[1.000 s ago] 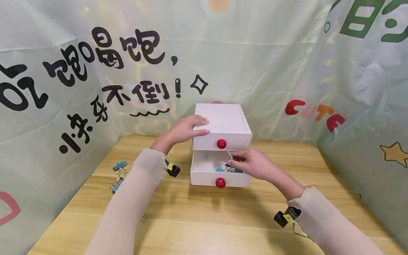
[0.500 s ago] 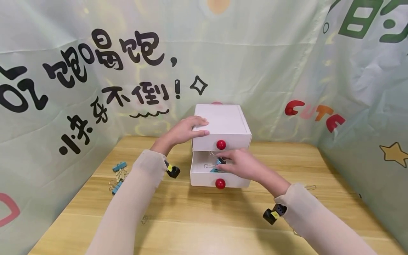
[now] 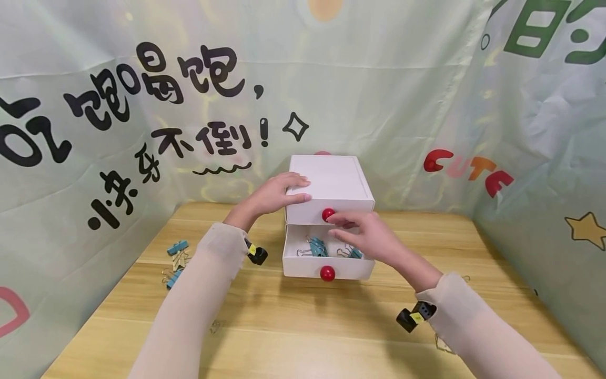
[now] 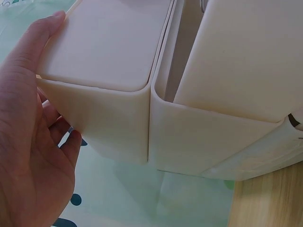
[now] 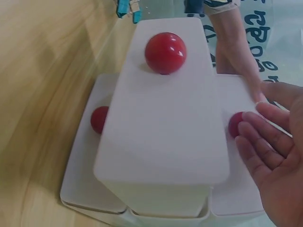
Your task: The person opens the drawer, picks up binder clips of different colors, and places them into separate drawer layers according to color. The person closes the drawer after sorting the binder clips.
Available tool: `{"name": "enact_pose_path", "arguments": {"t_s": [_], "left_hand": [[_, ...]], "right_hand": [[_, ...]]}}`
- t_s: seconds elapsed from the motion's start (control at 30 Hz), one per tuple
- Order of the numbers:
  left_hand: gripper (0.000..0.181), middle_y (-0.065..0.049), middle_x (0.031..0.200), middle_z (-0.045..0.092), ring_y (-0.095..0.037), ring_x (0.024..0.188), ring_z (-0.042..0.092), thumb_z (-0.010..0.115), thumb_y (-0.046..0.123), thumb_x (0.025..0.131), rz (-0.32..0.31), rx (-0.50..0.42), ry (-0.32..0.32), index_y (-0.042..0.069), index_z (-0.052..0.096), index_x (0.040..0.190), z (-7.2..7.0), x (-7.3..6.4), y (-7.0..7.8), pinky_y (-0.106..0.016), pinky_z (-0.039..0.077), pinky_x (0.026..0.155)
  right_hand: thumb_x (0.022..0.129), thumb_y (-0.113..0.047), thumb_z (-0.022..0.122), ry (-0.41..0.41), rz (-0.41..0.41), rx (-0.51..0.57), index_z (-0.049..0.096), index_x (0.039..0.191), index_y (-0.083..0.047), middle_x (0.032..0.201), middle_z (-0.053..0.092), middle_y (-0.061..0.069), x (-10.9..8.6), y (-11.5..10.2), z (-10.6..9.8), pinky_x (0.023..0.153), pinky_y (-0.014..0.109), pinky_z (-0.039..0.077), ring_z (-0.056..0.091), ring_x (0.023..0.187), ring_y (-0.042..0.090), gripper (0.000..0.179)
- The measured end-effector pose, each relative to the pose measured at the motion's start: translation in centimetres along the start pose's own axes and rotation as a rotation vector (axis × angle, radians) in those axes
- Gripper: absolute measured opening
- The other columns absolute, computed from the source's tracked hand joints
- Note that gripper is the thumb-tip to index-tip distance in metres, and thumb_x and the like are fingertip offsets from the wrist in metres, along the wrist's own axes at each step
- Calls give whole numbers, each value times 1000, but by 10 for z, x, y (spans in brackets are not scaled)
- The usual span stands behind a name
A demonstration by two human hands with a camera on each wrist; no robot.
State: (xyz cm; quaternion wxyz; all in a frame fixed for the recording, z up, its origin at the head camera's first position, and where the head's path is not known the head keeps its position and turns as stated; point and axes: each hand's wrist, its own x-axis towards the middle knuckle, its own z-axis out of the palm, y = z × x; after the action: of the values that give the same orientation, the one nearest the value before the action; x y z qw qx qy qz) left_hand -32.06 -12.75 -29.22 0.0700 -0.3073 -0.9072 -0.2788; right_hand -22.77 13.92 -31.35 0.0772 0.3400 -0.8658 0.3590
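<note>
A white box of stacked drawers (image 3: 326,176) with red knobs stands at the back of the table; its middle drawer (image 3: 293,267) is pulled out. Inside that drawer, blue binder clips (image 3: 318,247) lie toward the left and more clips (image 3: 352,252) at the right. My left hand (image 3: 272,193) rests on the box's upper left edge, fingers across the top. My right hand (image 3: 371,234) hovers over the open drawer's right part with loosely bent fingers and nothing between them. In the right wrist view, its fingertips overlap the top drawer's red knob (image 5: 235,124).
Blue and gold binder clips (image 3: 176,263) lie at the table's left side. A small clear-looking piece (image 3: 215,326) is beside my left sleeve, and a gold clip (image 3: 444,345) lies partly under my right forearm. Printed cloth (image 3: 379,95) hangs behind the wooden table (image 3: 293,331).
My right hand moved left inside the drawer with blue binder clips, let them go there, then came up and back right. My left hand stayed on the box.
</note>
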Motion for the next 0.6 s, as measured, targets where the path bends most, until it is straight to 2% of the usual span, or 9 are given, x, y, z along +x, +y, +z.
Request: {"name": "enact_pose_path", "arguments": {"t_s": [0.23, 0.43, 0.6], "left_hand": [[57, 1, 147, 47, -20, 141, 32, 63, 52, 91, -10, -1, -10, 18, 59, 136, -1, -1, 2, -43, 22, 116], [56, 0, 147, 47, -21, 141, 32, 65, 50, 91, -12, -7, -4, 18, 60, 136, -1, 0, 2, -42, 22, 116], [56, 0, 146, 48, -20, 141, 32, 65, 50, 90, -15, -12, -3, 18, 60, 135, -1, 0, 1, -41, 22, 116]], "right_hand": [[87, -18, 76, 88, -56, 43, 70, 118, -8, 115, 69, 5, -2, 2, -16, 91, 49, 52, 65, 103, 25, 34], [86, -22, 78, 163, -38, 14, 70, 117, -9, 115, 68, 5, 0, 8, -30, 86, 52, 53, 63, 102, 26, 35], [85, -19, 78, 231, -92, -28, 71, 115, -10, 114, 68, 4, 3, 19, -39, 84, 48, 51, 59, 101, 23, 32]]}}
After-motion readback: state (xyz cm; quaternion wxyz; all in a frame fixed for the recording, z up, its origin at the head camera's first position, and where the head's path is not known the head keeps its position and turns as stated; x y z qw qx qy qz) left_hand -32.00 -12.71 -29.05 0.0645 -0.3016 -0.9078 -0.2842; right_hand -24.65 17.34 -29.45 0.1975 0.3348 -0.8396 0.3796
